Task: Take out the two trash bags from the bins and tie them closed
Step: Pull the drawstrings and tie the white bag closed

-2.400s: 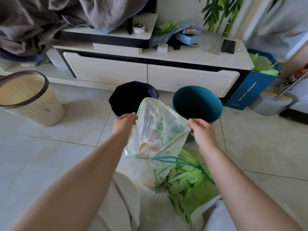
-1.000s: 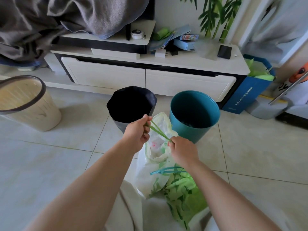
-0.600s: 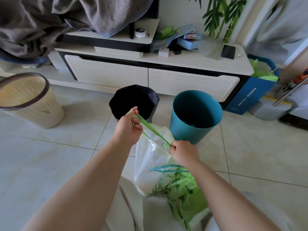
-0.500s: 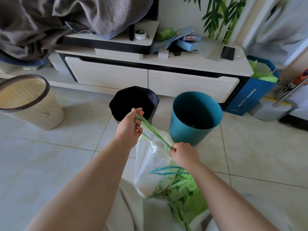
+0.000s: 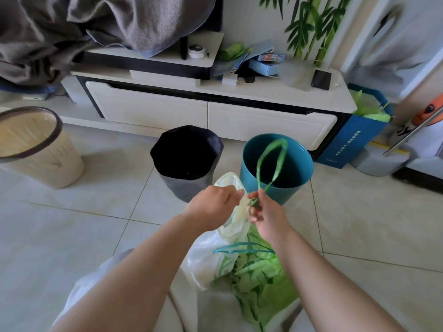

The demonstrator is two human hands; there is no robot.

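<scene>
A translucent white trash bag point(image 5: 211, 255) with green leaf print stands on the floor between my arms, its neck gathered. My left hand point(image 5: 213, 207) grips the gathered neck. My right hand point(image 5: 266, 212) pinches the base of the green drawstring point(image 5: 273, 161), whose loop stands up in front of the teal bin point(image 5: 299, 185). A second, bright green bag point(image 5: 261, 281) with a blue-green drawstring point(image 5: 239, 248) lies beside the white one, near my lap. The black-lined bin point(image 5: 189, 154) stands left of the teal one.
A cream bin point(image 5: 40, 149) stands at the left. Behind the bins runs a low white cabinet point(image 5: 211, 118) with clutter and a phone point(image 5: 321, 79) on top. A blue bag point(image 5: 354, 137) sits at the right. Grey cloth point(image 5: 96, 27) hangs over the cabinet.
My hands have come together at the white bag's neck. The green drawstring, earlier pulled taut between them, now rises as a loop above my right hand.
</scene>
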